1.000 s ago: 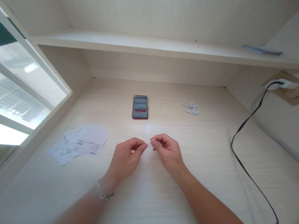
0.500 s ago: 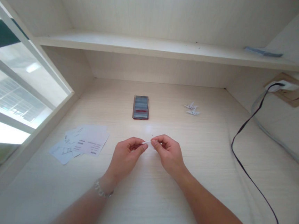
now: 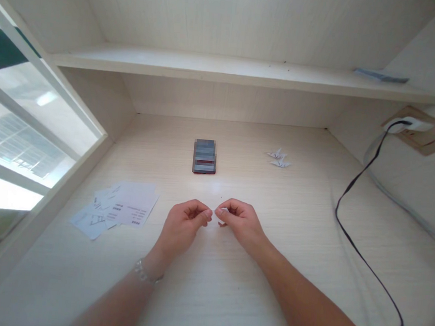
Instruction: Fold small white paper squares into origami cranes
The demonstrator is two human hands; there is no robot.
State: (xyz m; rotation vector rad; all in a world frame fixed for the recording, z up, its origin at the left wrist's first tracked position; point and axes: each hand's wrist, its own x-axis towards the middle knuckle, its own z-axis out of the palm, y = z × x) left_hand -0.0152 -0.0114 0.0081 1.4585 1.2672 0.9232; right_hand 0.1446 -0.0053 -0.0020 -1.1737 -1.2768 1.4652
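Observation:
My left hand (image 3: 185,224) and my right hand (image 3: 241,222) meet in front of me above the pale wood-grain desk (image 3: 226,280), their fingertips almost touching. A small white paper strip (image 3: 223,210) shows at my right fingertips, pinched there. My left fingers are closed at its other side, where the paper is hidden. A blurred dark phone (image 3: 205,157) lies flat farther ahead. Two small folded white paper figures (image 3: 279,158) sit to its right. A silver bracelet (image 3: 144,272) circles my left wrist.
Loose printed paper sheets (image 3: 127,208) overlap on the desk to my left, beside a window frame (image 3: 48,97). A black cable (image 3: 359,236) runs from a wall socket (image 3: 407,125) along the right side. A shelf (image 3: 244,71) spans overhead, holding a flat grey-blue item (image 3: 381,75).
My hands have moved closer together, and less of the paper strip shows between them. The phone, sheets and folded figures have not moved.

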